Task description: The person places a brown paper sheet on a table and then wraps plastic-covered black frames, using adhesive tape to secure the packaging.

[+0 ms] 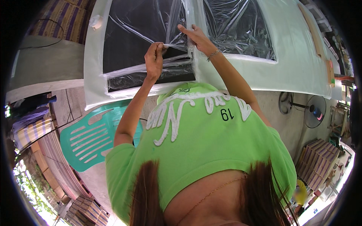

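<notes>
Two dark rectangular panels lie side by side on a table covered in pale whitish-green sheeting [301,71]. Clear plastic film [147,22] is stretched over the left panel, with creases fanning toward its near right corner. My left hand [154,62] pinches a gathered edge of this film just above the dark surface [124,56]. On the strip between the panels, my right hand [200,39] has its fingers stretched out and apart, touching or just over the film edge. Wrinkled film [241,30] also covers the right panel.
A white roll [96,22], perhaps tape, sits at the table's far left. A green plastic chair [88,135] stands near my left side. Beyond the table's right end are a fan [315,111] and striped boxes [318,164]. Another person in yellow [300,192] is at the lower right.
</notes>
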Tool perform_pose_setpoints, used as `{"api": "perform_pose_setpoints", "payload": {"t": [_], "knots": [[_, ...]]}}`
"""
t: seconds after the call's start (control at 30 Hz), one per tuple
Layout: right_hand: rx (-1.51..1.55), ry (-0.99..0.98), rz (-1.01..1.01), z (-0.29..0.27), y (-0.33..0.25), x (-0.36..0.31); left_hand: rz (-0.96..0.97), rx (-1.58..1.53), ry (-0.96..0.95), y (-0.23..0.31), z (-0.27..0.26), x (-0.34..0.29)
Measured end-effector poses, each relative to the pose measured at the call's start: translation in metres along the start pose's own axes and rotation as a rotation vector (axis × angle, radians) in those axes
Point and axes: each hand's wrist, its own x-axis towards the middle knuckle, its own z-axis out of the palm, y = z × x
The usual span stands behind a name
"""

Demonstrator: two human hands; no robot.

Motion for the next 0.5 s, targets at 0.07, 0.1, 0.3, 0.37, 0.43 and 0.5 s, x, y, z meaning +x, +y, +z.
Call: {"api": "perform_pose_setpoints", "payload": {"t": [0.07,0.1,0.3,0.37,0.43,0.5], "knots": [[-0.04,-0.015,-0.052,0.003,-0.005,0.004,0.002,0.026,-0.007,0.001,-0.004,0.003],[-0.038,-0.025,-0.039,0.0,-0.007,0.009,-0.043,-0.061,-0.005,0.002,-0.003,0.003],[-0.022,0.074,-0.02,0.011,-0.02,0.033,-0.112,-0.145,0.014,0.003,-0.011,0.003],[0.053,0.035,-0.042,0.017,-0.019,0.041,-0.135,-0.194,0.02,0.006,-0.015,0.003],[0.1,-0.005,-0.162,0.001,-0.007,0.065,-0.163,-0.202,-0.084,0.011,-0.011,0.01],[0.147,-0.07,-0.171,0.01,-0.014,0.062,-0.229,-0.222,-0.11,0.007,-0.022,0.012]]}}
